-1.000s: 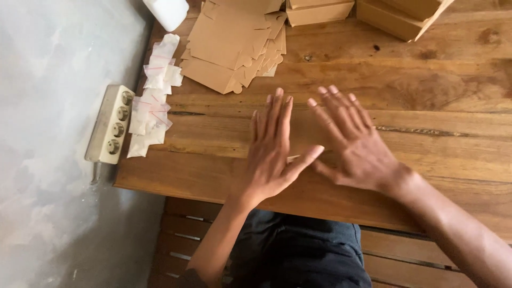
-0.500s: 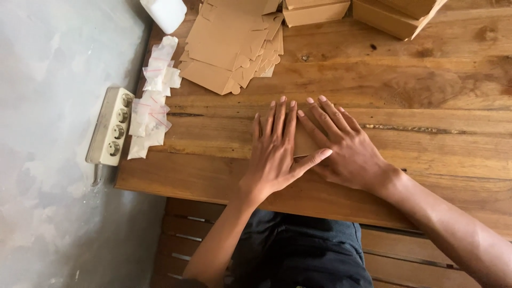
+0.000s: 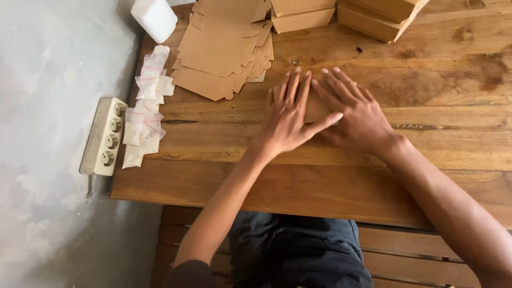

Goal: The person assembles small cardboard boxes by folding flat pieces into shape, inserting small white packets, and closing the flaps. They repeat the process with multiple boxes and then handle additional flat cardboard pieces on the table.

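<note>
Both hands lie flat on a folded brown card piece [image 3: 314, 106] near the middle of the wooden table [image 3: 426, 138]. The left hand [image 3: 288, 120] is spread open, palm down, its 4 fingers pointing toward 12 o'clock and its thumb stretched toward 3 o'clock over the card. The right hand [image 3: 357, 114] is also open and flat, fingers angled toward 11 o'clock, touching the left thumb. Neither hand grips anything; both only press. Most of the card is hidden under them, so its exact shape cannot be told.

At 11 o'clock from the hands sits a loose stack of flat card blanks [image 3: 221, 45], well apart from the pressed piece. At 12 to 1 o'clock stand assembled brown boxes [image 3: 341, 13] along the far edge. At 9 o'clock, along the table's left edge, lie small clear plastic bags [image 3: 144, 112], and just beyond them a white power strip [image 3: 103, 136] rests against the grey wall. A white roll [image 3: 154, 18] lies at 10 o'clock.

Risk, as a judgement: uneven pressure from the 2 palms could skew the crease or slide the card on the smooth wood, and the overlapping thumb could leave part of the fold unpressed.
</note>
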